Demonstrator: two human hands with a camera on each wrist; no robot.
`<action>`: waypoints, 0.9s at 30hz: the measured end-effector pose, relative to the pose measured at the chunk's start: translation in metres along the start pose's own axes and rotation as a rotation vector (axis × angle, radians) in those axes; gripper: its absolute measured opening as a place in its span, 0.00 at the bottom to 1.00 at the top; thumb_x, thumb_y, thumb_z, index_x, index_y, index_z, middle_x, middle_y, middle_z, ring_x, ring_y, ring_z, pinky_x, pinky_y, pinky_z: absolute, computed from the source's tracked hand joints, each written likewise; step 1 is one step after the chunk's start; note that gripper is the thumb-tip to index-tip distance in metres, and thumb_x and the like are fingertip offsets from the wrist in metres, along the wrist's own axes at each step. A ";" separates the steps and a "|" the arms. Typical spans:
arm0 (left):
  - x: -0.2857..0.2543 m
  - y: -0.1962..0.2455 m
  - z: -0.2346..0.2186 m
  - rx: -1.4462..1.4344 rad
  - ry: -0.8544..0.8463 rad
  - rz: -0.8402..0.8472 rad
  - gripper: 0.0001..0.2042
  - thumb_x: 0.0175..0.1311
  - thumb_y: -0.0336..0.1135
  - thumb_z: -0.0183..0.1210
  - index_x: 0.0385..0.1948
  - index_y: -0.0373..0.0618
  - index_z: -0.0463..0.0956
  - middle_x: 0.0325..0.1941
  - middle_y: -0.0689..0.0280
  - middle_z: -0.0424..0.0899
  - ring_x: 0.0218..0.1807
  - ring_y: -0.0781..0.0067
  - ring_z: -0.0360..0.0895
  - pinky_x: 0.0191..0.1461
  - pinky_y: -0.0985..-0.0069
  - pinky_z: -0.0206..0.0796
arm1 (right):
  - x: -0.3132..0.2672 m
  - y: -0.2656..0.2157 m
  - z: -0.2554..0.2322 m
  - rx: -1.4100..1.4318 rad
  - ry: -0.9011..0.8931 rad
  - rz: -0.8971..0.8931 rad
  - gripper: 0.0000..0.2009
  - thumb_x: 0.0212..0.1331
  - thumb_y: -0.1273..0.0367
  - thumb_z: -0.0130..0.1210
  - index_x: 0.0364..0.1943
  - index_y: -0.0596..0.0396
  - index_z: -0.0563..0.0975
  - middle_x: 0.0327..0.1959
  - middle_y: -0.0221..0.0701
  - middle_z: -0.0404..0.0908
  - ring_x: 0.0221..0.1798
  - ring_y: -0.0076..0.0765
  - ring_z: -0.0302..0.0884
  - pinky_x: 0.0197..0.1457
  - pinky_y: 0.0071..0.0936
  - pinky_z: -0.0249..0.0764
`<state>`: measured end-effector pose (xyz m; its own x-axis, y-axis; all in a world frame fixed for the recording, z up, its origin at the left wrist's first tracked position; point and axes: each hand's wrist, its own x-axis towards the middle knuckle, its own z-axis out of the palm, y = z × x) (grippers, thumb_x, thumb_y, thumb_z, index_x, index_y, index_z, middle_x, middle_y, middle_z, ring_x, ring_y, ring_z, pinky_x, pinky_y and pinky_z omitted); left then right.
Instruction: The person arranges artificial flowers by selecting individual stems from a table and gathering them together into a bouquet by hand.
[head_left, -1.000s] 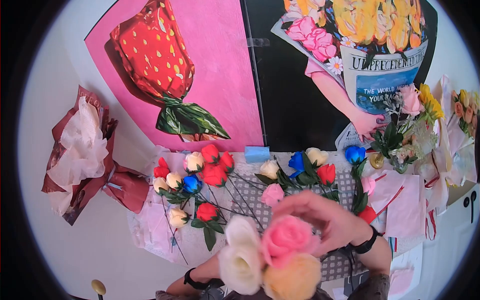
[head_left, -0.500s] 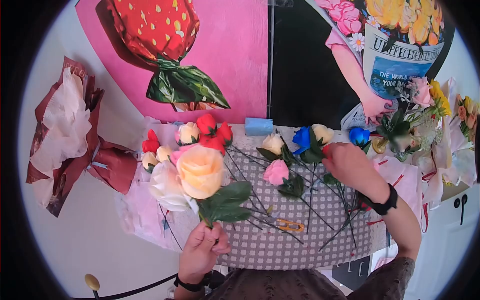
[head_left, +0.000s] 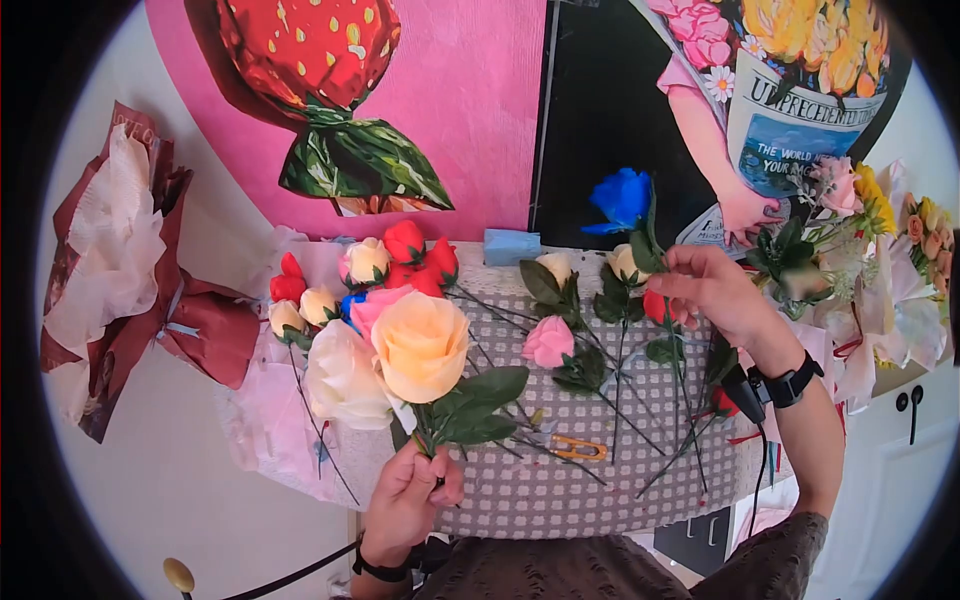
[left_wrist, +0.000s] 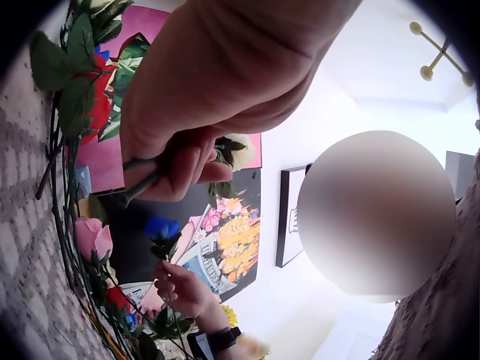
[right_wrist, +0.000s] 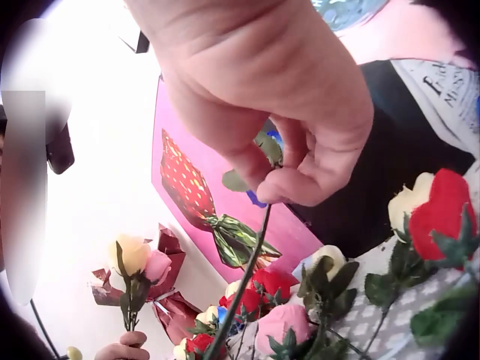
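Note:
In the head view my left hand grips the stems of a small bunch: a peach rose, a white rose and a partly hidden pink rose, with green leaves below the blooms. My right hand pinches the stem of a blue rose, whose bloom stands above the table's back edge. From the right wrist view, thumb and fingertips close on that dark stem. The stem ends of the bunch poke out of the left fist in the left wrist view.
A checked cloth covers the table. Single roses lie on it, including a pink one and several red ones. An orange cutter lies near the middle. Dark red wrapping paper stands left; a vase of flowers stands right.
My right hand left the bunch, reached to the roses at the back right and raised the blue rose by its stem. My left hand moved the bunch leftward, then stayed nearly still.

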<state>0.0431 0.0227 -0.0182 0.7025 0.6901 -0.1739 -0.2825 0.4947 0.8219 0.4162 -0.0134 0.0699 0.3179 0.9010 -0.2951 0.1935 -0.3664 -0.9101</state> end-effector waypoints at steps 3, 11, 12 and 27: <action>0.003 -0.002 0.001 0.022 -0.008 0.010 0.09 0.74 0.40 0.43 0.34 0.47 0.64 0.23 0.68 0.66 0.23 0.81 0.54 0.30 0.78 0.52 | -0.004 -0.012 0.006 0.078 0.198 -0.205 0.09 0.62 0.66 0.58 0.30 0.55 0.73 0.16 0.23 0.71 0.19 0.16 0.70 0.20 0.18 0.64; 0.014 -0.013 0.009 0.336 0.042 0.213 0.09 0.75 0.39 0.43 0.37 0.45 0.67 0.38 0.54 0.80 0.43 0.64 0.77 0.49 0.72 0.68 | -0.043 -0.021 0.070 0.328 -0.063 -0.315 0.09 0.59 0.73 0.60 0.42 0.58 0.74 0.37 0.33 0.79 0.32 0.28 0.80 0.34 0.25 0.77; 0.013 -0.022 0.004 0.341 0.055 0.224 0.09 0.75 0.39 0.43 0.37 0.45 0.67 0.38 0.54 0.80 0.43 0.64 0.77 0.49 0.72 0.68 | -0.053 -0.023 0.082 0.350 -0.152 -0.253 0.12 0.56 0.75 0.61 0.44 0.58 0.74 0.40 0.34 0.79 0.38 0.32 0.81 0.40 0.29 0.79; -0.005 -0.001 0.025 0.567 0.077 0.227 0.08 0.69 0.32 0.49 0.33 0.37 0.73 0.51 0.46 0.79 0.60 0.50 0.72 0.65 0.60 0.61 | -0.039 0.059 0.126 0.077 -0.551 -0.780 0.29 0.53 0.68 0.63 0.61 0.55 0.67 0.56 0.37 0.74 0.63 0.37 0.67 0.64 0.36 0.64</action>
<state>0.0564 0.0053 -0.0049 0.6102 0.7921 0.0174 -0.0129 -0.0121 0.9998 0.2979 -0.0411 -0.0093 -0.3596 0.8747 0.3248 0.0982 0.3817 -0.9191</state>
